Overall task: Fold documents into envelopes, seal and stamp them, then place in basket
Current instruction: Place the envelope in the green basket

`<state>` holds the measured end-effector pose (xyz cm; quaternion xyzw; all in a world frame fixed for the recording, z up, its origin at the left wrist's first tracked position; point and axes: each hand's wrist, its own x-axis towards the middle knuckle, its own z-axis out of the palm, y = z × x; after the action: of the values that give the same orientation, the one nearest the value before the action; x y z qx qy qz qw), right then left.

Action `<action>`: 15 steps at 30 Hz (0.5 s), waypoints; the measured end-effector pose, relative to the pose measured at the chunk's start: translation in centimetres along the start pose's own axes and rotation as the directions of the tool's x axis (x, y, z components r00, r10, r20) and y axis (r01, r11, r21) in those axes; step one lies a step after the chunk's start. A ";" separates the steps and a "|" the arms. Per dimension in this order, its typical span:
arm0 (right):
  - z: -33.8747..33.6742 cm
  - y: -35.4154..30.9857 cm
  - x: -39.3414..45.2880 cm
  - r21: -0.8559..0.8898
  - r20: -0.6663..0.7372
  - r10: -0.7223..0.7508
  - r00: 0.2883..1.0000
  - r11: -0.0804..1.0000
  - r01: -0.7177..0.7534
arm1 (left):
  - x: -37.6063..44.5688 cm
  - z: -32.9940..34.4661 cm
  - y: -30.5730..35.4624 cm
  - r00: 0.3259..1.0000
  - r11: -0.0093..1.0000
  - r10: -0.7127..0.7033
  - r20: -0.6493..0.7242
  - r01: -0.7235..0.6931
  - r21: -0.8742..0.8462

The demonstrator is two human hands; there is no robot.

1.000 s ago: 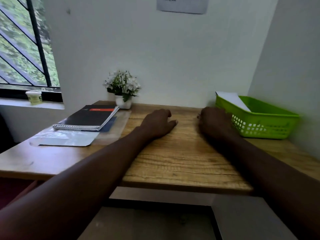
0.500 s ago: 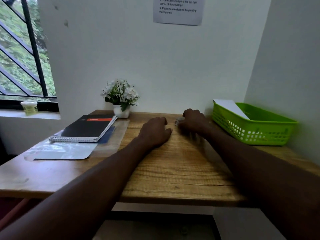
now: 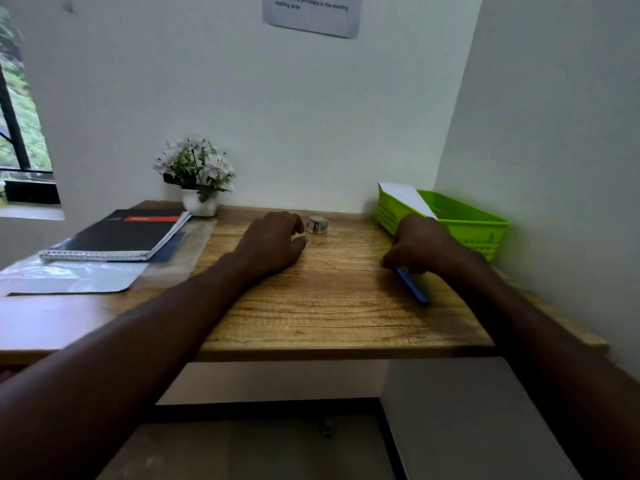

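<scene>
A wooden counter [image 3: 329, 306] sits in a white corner, with a green basket [image 3: 478, 226] at the back right; a white envelope [image 3: 405, 197] leans in it. Your right hand [image 3: 420, 245] is clamped on a blue pen [image 3: 412, 285], knuckles up, just beside the basket; a careless sweep could knock the basket. Your left hand [image 3: 273, 242] rests palm down, fingers loosely curled, holding nothing, close to the small roll [image 3: 317, 225], which a nudge might send rolling.

office mailing nook | wooden desk [image 3: 329, 306] | spiral notebook [image 3: 117, 235] | wall instruction sheet [image 3: 311, 13]
</scene>
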<state>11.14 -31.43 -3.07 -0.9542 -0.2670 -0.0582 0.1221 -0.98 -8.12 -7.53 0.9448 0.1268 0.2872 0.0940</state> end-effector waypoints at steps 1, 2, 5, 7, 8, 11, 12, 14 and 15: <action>0.4 0.3 -0.2 0.007 -0.014 0.004 1.000 1.000 -0.004 | -0.1 -0.1 0.1 1.000 1.000 -0.004 0.001 0.004 0.000; 0.9 0.5 -0.2 0.020 -0.045 0.003 0.999 1.000 -0.002 | -0.2 -0.2 0.1 1.000 1.000 -0.011 0.001 0.011 0.002; 1.6 0.0 0.1 0.053 -0.162 -0.022 0.986 0.998 0.031 | -0.4 -0.3 0.2 1.000 1.000 -0.020 0.002 0.020 -0.006; 1.6 -1.1 1.0 0.068 -0.244 -0.032 0.969 0.996 0.050 | -0.4 -0.3 0.1 1.000 0.999 -0.029 -0.005 0.029 -0.022; 1.7 -1.5 1.8 0.087 -0.274 -0.035 0.961 0.994 0.061 | -0.4 -0.2 0.1 0.999 0.999 -0.038 -0.005 0.038 -0.033; 2.3 -3.3 4.9 0.137 -0.310 -0.060 0.949 0.985 0.107 | -0.1 -0.1 -0.3 0.997 0.996 -0.075 -0.034 0.073 -0.057; 2.6 -3.8 5.9 0.134 -0.309 -0.061 0.949 0.985 0.107 | 0.1 -0.1 -0.4 0.995 0.995 -0.086 -0.042 0.083 -0.058; 3.2 -4.5 7.0 0.130 -0.292 -0.062 0.955 0.986 0.104 | 0.3 0.0 -0.5 0.994 0.994 -0.096 -0.054 0.093 -0.055; 3.6 -4.6 7.4 0.122 -0.274 -0.057 0.960 0.988 0.093 | 0.4 0.0 -0.5 0.993 0.994 -0.100 -0.055 0.097 -0.047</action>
<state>15.15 -23.02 -4.28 -0.9162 -0.2873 -0.1741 0.2186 -0.73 -7.47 -7.43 0.9264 0.1695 0.3121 0.1252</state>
